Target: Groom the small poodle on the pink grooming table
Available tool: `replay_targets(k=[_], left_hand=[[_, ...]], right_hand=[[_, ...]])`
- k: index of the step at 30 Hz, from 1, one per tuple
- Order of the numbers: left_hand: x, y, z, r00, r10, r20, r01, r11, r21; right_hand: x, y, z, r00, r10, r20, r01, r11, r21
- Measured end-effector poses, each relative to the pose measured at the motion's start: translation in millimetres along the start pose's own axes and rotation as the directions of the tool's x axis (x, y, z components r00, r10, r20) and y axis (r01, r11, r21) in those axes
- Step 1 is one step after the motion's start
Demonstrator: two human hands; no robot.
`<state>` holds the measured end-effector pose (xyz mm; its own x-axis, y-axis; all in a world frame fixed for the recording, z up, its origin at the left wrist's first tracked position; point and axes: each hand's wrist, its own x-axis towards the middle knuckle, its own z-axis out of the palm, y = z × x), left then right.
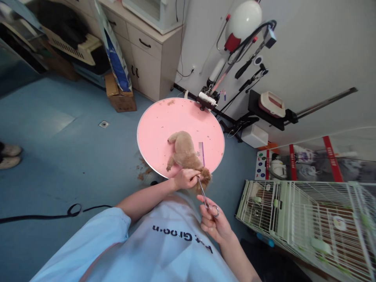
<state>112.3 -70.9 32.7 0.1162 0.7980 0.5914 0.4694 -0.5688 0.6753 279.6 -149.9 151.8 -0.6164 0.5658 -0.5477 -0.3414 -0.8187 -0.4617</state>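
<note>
A small tan dog (184, 149) with short-clipped fur lies on the round pink grooming table (152, 129), its darker, curly head (206, 176) at the near edge by my apron. My left hand (187, 178) is closed at the side of the head, pinching what looks like the ear; pinkish skin shows there. My right hand (216, 223) has its fingers in the rings of a slim metal tool (203, 192), scissors or a hemostat. The tool's tip meets the dog's head beside my left fingertips. A purple comb (203, 154) lies on the table next to the dog.
Loose fur tufts (171, 102) dot the table, and more fur (143, 171) lies on the floor at left. A clamped post with a white bottle (207, 98) stands at the far edge. Wire cages (308, 219) are at right. Another person's shoes (10, 156) show at far left.
</note>
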Motion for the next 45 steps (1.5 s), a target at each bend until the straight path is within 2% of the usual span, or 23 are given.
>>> replay_targets(k=[4,9,15,21,26,32,36,41,43,45], left_hand=[[1.1,1.3,1.1,1.000,0.015,-0.020,-0.015,1.000,0.013],[1.8,1.8,1.8,1.000,0.018,-0.011,-0.018,1.000,0.018],[1.4,1.2,2.1,1.000,0.021,-0.004,-0.021,1.000,0.019],[1.0,1.3,1.9,1.000,0.023,-0.013,-0.023,1.000,0.004],[1.0,0.6,0.7,1.000,-0.002,0.009,0.002,1.000,-0.028],[-0.1,0.9,1.6,1.000,-0.001,-0.014,0.001,1.000,-0.013],[-0.2,1.3,2.4,1.000,-0.011,-0.021,0.011,1.000,-0.019],[3.6,3.3,0.8,0.998,-0.063,-0.003,0.062,0.998,-0.032],[5.0,4.2,0.4,0.996,-0.084,-0.003,0.084,0.996,-0.039],[5.6,4.6,0.6,0.995,-0.095,-0.010,0.094,0.995,-0.039]], right_hand=[[8.4,-3.0,0.5,1.000,0.027,-0.012,-0.027,1.000,0.002],[9.9,1.4,1.4,0.993,-0.016,-0.121,0.001,0.992,-0.127],[0.6,1.2,1.7,0.998,0.016,-0.064,-0.024,0.993,-0.120],[11.2,-4.3,-7.0,1.000,0.012,0.016,-0.013,1.000,0.016],[3.9,-6.2,-13.1,0.990,-0.007,0.142,-0.037,0.951,0.306],[7.7,-11.4,-2.5,0.996,0.021,0.084,-0.055,0.906,0.420],[13.5,-7.0,-3.1,0.999,-0.020,0.025,0.009,0.921,0.390],[5.8,-2.2,-5.6,0.995,-0.101,0.012,0.096,0.970,0.222],[1.8,-3.9,-2.7,0.994,-0.108,0.026,0.101,0.974,0.202],[1.1,-7.3,1.4,0.996,-0.067,0.057,0.053,0.975,0.216]])
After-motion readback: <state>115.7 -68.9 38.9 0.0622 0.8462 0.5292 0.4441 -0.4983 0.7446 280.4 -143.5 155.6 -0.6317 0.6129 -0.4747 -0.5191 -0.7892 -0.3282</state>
